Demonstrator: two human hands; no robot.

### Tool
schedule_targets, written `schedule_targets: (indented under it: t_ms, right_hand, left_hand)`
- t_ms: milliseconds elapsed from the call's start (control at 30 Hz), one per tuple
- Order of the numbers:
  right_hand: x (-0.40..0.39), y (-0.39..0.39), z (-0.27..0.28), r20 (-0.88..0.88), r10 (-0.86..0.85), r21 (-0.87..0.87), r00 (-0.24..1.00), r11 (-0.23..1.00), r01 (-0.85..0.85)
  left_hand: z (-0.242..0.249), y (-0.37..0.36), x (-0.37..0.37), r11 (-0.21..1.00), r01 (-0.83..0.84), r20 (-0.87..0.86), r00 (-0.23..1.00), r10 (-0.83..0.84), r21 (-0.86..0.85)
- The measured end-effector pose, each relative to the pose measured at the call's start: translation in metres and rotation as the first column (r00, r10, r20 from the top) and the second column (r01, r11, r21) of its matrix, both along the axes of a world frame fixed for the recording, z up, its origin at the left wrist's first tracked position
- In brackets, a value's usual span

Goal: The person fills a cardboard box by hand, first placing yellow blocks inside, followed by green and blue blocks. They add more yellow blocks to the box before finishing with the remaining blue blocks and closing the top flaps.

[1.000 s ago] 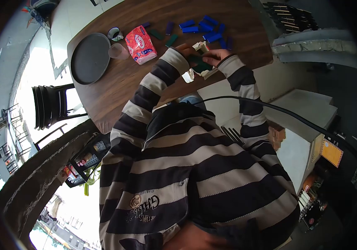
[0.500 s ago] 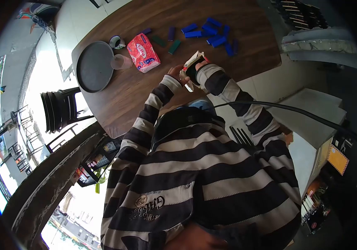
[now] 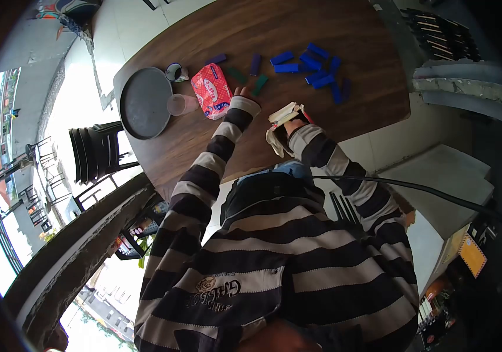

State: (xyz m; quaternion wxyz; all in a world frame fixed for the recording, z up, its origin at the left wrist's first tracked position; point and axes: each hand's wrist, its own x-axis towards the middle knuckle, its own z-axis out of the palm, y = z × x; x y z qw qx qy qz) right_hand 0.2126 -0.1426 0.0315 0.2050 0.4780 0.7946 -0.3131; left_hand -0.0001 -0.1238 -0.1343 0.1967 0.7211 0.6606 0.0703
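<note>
My left hand [image 3: 242,92] is stretched over the table beside the pink-and-red packet [image 3: 211,91], close to a green block [image 3: 259,85]. Its visible fingers are extended, and nothing shows in them. Another green block [image 3: 236,74] lies just beyond the fingertips. Near the table's front edge, my right hand [image 3: 293,125] grips a torn, open cardboard box [image 3: 280,120] with ragged pale flaps and a dark inside. Part of that hand is hidden by the box and the sleeve. Several blue blocks [image 3: 312,61] lie scattered farther off to the right.
Two purple blocks, one upright in view [image 3: 255,64] and one slanted [image 3: 217,58], lie at the back. To the left are a round grey tray [image 3: 145,126], a clear plastic cup [image 3: 181,105] and a mug [image 3: 176,73]. A black cable [image 3: 415,186] crosses over my right forearm.
My left hand has left the torn box and moved forward and left, towards the green blocks and the packet. My right hand still holds the box. The whole view has shifted slightly.
</note>
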Motion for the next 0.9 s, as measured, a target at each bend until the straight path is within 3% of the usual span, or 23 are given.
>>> schedule_targets:
  t_ms: [67, 100, 167, 233, 300, 333, 367, 400, 433, 467, 533, 567, 633, 700, 767, 800, 867, 900]
  right_hand:
    - [0.018, 0.02, 0.021, -0.263, 0.181, -0.228, 0.948, 0.943, -0.243]
    - [0.028, 0.025, 0.043, -0.347, 0.151, -0.305, 0.926, 0.915, -0.264]
    - [0.055, 0.031, 0.041, -0.49, -0.187, -0.603, 0.852, 0.778, -0.176]
    - [0.08, 0.04, 0.035, -0.505, -0.493, -0.729, 0.708, 0.683, -0.044]
    - [0.109, 0.047, 0.026, -0.529, -0.684, -0.72, 0.502, 0.675, 0.159]
    - [0.124, 0.049, 0.024, -0.555, -0.698, -0.656, 0.454, 0.702, 0.277]
    - [0.138, 0.052, 0.022, -0.586, -0.7, -0.581, 0.408, 0.714, 0.39]
    - [0.154, 0.051, 0.016, -0.559, -0.73, -0.557, 0.394, 0.682, 0.474]
    - [0.171, 0.047, 0.006, -0.533, -0.758, -0.528, 0.375, 0.645, 0.553]
    - [0.184, 0.042, -0.004, -0.51, -0.784, -0.494, 0.355, 0.604, 0.625]
    - [0.199, 0.03, -0.018, -0.434, -0.862, -0.537, 0.263, 0.482, 0.692]
    - [0.204, 0.023, -0.024, -0.395, -0.893, -0.553, 0.214, 0.417, 0.721]
    - [0.209, 0.006, -0.039, -0.393, -0.903, -0.573, 0.172, 0.387, 0.723]
    - [0.216, -0.011, -0.05, -0.393, -0.91, -0.588, 0.129, 0.356, 0.726]
    - [0.224, -0.024, -0.056, -0.369, -0.926, -0.578, 0.086, 0.3, 0.759]
    - [0.226, -0.029, -0.056, -0.359, -0.931, -0.572, 0.06, 0.271, 0.774]
    - [0.221, -0.03, -0.055, -0.453, -0.89, -0.533, 0.06, 0.324, 0.781]
    - [0.215, -0.029, -0.053, -0.496, -0.866, -0.511, 0.063, 0.35, 0.785]
  left_hand:
    - [0.02, 0.027, 0.013, 0.941, -0.212, -0.19, 0.968, 0.165, -0.265]
    - [0.027, 0.038, 0.021, 0.886, -0.302, -0.263, 0.94, 0.216, -0.351]
    - [0.028, 0.055, 0.031, 0.819, -0.405, -0.398, 0.885, 0.241, -0.405]
    - [0.013, 0.06, 0.036, 0.821, -0.43, -0.509, 0.836, 0.205, -0.375]
    - [-0.03, 0.075, 0.026, 0.768, -0.404, -0.569, 0.82, 0.062, -0.498]
    - [-0.057, 0.077, 0.02, 0.731, -0.392, -0.588, 0.809, -0.015, -0.559]
    - [-0.08, 0.074, 0.012, 0.603, -0.646, -0.379, 0.763, 0.524, -0.468]
    - [-0.102, 0.067, 0.003, 0.352, -0.813, -0.081, 0.434, 0.897, -0.463]
    - [-0.13, 0.061, -0.002, 0.061, -0.834, 0.206, -0.064, 0.976, -0.548]
    - [-0.172, 0.058, -0.006, -0.005, -0.86, 0.454, -0.275, 0.847, -0.511]
    - [-0.145, 0.045, 0.005, 0.189, -0.926, 0.262, 0.103, 0.959, -0.327]
    - [-0.122, 0.035, 0.011, 0.41, -0.89, 0.063, 0.406, 0.912, -0.201]
    - [-0.085, 0.017, 0.018, 0.727, -0.687, -0.124, 0.722, 0.681, -0.006]
    - [-0.052, 0.001, 0.015, 0.853, -0.475, -0.117, 0.855, 0.506, 0.217]
    - [-0.017, -0.01, 0.01, 0.847, -0.278, -0.072, 0.936, 0.345, 0.453]
    - [0.002, -0.012, 0.007, 0.837, -0.285, 0.028, 0.951, 0.308, 0.467]
    - [0.048, -0.021, 0.002, 0.826, -0.303, 0.242, 0.948, 0.209, 0.474]
    - [0.074, -0.023, 0.004, 0.861, -0.327, 0.409, 0.899, 0.157, 0.39]
